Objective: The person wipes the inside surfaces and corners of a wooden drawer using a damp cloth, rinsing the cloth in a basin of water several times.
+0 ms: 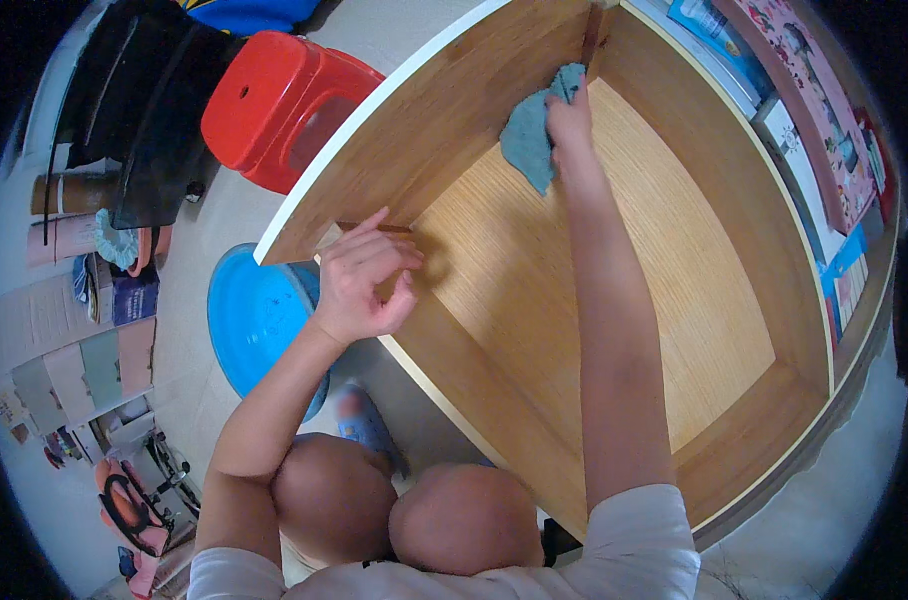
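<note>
A wooden drawer (499, 270) with a white front panel stands pulled out before me. My right hand (571, 124) reaches into its far corner and grips a grey-green cloth (530, 142), pressed near the inner side of the front panel. Part of the cloth hangs down toward the drawer's bottom. At the near left corner, my left hand (369, 281) hovers over or rests on the drawer's rim; contact is unclear. Its fingers are spread and bent, with nothing in them.
A blue plastic basin (255, 315) sits on the floor left of the drawer. Beyond it stands a red plastic stool (274, 112). Boxes, including a pink patterned one (814, 97), lie along the drawer's right side. Folders (86, 367) and books line the left.
</note>
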Action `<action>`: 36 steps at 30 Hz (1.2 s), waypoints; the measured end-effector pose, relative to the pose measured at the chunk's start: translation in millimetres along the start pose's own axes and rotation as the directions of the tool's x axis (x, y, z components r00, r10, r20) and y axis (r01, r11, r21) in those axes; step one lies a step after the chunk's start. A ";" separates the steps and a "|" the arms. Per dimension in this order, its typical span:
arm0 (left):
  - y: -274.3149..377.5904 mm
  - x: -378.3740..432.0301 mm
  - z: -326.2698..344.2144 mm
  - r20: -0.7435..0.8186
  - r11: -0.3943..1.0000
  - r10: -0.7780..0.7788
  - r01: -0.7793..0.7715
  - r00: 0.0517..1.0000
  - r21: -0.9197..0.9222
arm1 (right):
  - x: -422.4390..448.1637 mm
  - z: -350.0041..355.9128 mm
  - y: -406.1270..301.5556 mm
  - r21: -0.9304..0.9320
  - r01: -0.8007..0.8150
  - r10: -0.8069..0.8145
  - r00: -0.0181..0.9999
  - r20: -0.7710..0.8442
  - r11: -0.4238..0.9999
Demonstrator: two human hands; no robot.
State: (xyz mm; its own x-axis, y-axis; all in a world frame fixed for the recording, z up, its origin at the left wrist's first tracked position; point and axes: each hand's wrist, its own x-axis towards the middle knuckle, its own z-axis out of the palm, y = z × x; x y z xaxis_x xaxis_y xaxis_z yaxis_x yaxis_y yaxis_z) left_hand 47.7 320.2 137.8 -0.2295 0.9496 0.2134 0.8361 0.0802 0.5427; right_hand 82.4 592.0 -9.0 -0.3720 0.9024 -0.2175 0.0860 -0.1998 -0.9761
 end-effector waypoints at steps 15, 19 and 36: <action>2.7 1.6 1.5 -0.043 0.999 0.035 -0.034 0.998 0.027 | -129.3 62.8 33.2 -0.198 0.115 -0.098 0.991 0.095 0.973; 3.2 3.0 2.0 -0.056 0.999 0.038 -0.038 0.998 0.005 | -161.7 72.7 34.4 -0.177 0.107 -0.083 0.987 0.139 0.978; 8.7 -29.8 -21.3 0.027 0.988 0.071 -0.074 0.997 0.137 | -130.6 18.8 29.5 -0.180 0.006 0.037 0.972 0.231 0.984</action>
State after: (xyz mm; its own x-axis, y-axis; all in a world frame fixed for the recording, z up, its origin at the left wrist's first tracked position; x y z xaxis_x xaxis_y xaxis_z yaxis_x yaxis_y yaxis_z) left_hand 51.2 286.2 153.5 -0.1559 0.9608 0.2294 0.9112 0.0502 0.4089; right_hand 116.1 461.1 -9.4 -0.5722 0.7818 -0.2479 0.2491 -0.1223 -0.9607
